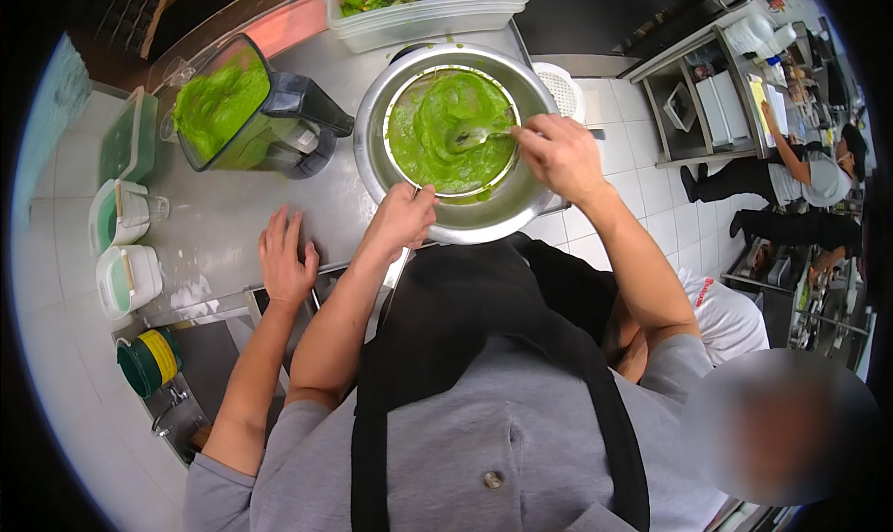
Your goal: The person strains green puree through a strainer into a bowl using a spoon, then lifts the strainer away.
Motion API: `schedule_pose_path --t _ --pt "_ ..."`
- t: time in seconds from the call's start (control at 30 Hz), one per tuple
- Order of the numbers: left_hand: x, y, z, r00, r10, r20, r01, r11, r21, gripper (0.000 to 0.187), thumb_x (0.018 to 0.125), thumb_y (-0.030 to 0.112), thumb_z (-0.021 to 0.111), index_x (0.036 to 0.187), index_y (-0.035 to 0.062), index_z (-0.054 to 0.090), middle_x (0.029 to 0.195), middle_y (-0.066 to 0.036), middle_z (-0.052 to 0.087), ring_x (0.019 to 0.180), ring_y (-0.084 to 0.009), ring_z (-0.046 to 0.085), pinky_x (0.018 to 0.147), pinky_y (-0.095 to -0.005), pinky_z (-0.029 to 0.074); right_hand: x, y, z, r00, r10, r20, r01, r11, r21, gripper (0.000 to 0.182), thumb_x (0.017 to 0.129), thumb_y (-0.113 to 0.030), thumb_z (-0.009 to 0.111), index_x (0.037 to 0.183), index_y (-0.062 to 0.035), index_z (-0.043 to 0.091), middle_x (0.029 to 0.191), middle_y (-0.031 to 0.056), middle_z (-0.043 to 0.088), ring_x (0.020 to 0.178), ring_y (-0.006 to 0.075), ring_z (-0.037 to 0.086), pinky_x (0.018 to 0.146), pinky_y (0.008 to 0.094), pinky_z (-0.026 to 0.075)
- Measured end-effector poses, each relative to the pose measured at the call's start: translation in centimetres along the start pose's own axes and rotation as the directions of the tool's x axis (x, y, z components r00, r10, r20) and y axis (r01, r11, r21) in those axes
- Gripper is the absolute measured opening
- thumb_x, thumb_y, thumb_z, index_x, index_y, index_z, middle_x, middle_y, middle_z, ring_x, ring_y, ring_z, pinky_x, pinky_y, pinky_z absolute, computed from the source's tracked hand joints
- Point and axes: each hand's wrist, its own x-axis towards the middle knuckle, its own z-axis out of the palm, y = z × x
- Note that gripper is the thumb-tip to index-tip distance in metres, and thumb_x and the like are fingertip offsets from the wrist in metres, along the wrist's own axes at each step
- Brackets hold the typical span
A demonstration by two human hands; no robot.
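Smooth, glossy metal bowl (pixel 456 219)

The right hand (pixel 563 155) is curled into a grip, back of the hand up, with thumb and fingertips drawn together at its inner side. Behind this grip, the right forearm (pixel 633 239) slants back and outward to a bent elbow. The left hand (pixel 402 220) is also closed, nearer the torso than the right grip and well apart from it, its thumb beside the curled index finger. From the left grip, the forearm (pixel 349 295) runs back and outward to its own bent elbow. Both forearms are bare.
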Motion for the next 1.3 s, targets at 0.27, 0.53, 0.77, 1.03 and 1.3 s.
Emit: schedule_pose_path --t 0.27,0.53,0.77,1.03,1.3 --pt "1.0 1.2 -0.3 1.0 -0.021 0.014 0.021 1.0 0.023 0.028 0.108 0.026 0.049 0.106 -0.0019 0.053 0.062 0.002 0.042 0.042 -0.0062 0.031 0.038 -0.0281 0.023 2.3 -0.9 2.0 0.997 -0.015 -0.073 0.019 0.998 0.052 0.021 0.078 -0.009 0.075 0.099 -0.013 0.072 0.089 0.0036 0.062 0.082 0.0242 0.063 0.073 0.0392 0.053" --pt "0.7 1.2 -0.4 0.999 -0.029 0.02 0.029 1.0 -0.004 0.027 0.109 0.03 0.05 0.101 0.0036 0.052 0.059 0.004 0.04 0.04 -0.0065 0.031 0.036 -0.0268 0.021 1.6 -1.6 0.2 1.0 -0.015 -0.027 0.017 0.996 0.086 0.026 0.072 -0.004 0.072 0.096 -0.0106 0.073 0.093 0.0047 0.066 0.089 0.0252 0.065 0.078 0.039 0.053" --pt "0.2 2.0 -0.4 0.999 -0.048 -0.011 0.049 0.998 0.05 0.031 0.109 0.031 0.05 0.103 0.0015 0.052 0.06 0.003 0.041 0.039 -0.0068 0.031 0.036 -0.0262 0.021 2.6 0.3 -1.2 0.996 0.076 -0.043 -0.073 0.995 0.07 0.026 0.071 -0.002 0.069 0.096 -0.0097 0.074 0.092 0.0049 0.066 0.089 0.0272 0.064 0.083 0.0403 0.052" --pt "0.2 1.3 -0.8 0.999 -0.014 0.039 0.011 0.997 0.078 0.03 0.109 0.029 0.05 0.098 0.0007 0.053 0.061 0.002 0.043 0.039 -0.0082 0.033 0.037 -0.0277 0.022 2.4 -0.3 -0.2 0.952 0.257 0.164 -0.262 0.965 0.011 0.029 0.074 -0.007 0.071 0.102 -0.0134 0.074 0.103 0.0038 0.066 0.1 0.0277 0.066 0.086 0.0414 0.056" --pt "0.3 0.5 -2.3 1.0 -0.006 -0.005 0.006 1.0 -0.007 0.031 0.109 0.031 0.051 0.1 0.0015 0.055 0.059 0.003 0.04 0.038 -0.0076 0.032 0.034 -0.0257 0.022 0.9 -3.9 1.4 0.866 0.449 0.22 -0.481 0.868 0.123 0.034 0.079 -0.005 0.068 0.111 -0.012 0.076 0.108 0.0135 0.062 0.105 0.0332 0.066 0.09 0.0444 0.056"
